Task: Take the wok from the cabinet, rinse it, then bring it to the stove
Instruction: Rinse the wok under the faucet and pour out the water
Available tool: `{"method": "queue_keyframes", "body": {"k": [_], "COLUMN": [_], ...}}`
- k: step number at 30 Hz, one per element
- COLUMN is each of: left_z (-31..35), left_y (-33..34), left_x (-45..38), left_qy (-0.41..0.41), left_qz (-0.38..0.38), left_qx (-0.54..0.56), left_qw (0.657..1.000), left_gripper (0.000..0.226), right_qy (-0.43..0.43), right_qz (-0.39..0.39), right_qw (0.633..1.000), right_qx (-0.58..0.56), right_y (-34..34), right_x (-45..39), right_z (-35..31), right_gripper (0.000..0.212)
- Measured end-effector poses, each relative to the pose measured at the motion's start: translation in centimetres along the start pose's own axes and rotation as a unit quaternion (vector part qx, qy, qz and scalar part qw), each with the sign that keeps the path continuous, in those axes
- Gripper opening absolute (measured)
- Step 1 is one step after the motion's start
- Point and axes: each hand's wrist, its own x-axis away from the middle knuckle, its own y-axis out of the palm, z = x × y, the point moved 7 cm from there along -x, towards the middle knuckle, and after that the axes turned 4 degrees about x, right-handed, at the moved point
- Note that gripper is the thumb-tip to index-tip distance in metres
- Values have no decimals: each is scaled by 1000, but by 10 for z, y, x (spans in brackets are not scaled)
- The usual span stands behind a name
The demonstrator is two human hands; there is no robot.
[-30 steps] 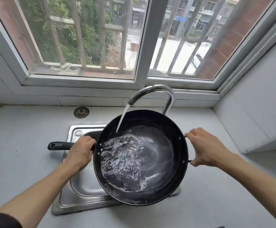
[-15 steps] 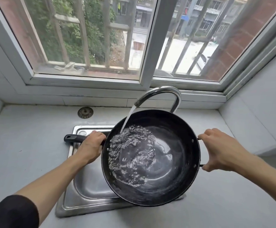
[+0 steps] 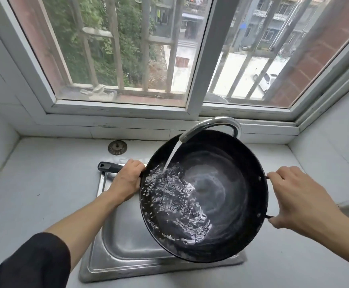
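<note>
A black wok (image 3: pixel 227 183) hangs over the steel sink (image 3: pixel 128 246), tilted down to the left. Water runs from the curved chrome faucet (image 3: pixel 211 123) into its left half and pools there in ripples. My left hand (image 3: pixel 128 181) grips the long black handle (image 3: pixel 107 166) right at the wok's rim. My right hand (image 3: pixel 298 198) holds the small loop handle on the wok's right side. The faucet's base is hidden behind the wok.
A grey counter (image 3: pixel 34 194) surrounds the sink, with a round metal drain strainer (image 3: pixel 117 147) lying behind it. A barred window (image 3: pixel 128 59) rises just beyond the faucet. White walls close in on the right (image 3: pixel 335 152) and far left.
The wok and both hands have shifted to the right in the view, and the water inside has sloshed and spread along the wok's left side.
</note>
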Motion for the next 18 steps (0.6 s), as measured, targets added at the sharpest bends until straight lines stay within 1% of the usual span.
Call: {"method": "queue_keyframes", "body": {"k": [4,7,11,15,18], "left_z": [0,-3,-11,-23,-31], "left_y": [4,7,9,2,-9], "left_x": [7,15,31,51,69], "left_qy": [1,-3,2,6,16], "left_qz": [-6,-21,-55,-82,-93], "left_qx": [-11,-25,-65,-110,-128], "left_qw": [1000,999,996,990,987], "left_gripper": [11,11,14,12,13], "right_qy": [-6,-28,-67,-120,-157], "right_qz": [-6,-6,-10,-27,-36], "right_qw": [1000,999,996,986,978], "right_qx": [-14,-35,-62,-114,-132], "right_y": [9,20,37,56,64], "right_x": [2,0,-7,-16,-26], "right_z": [-3,-11,-21,-32,-44], "right_gripper": [74,74,75,73,81]}}
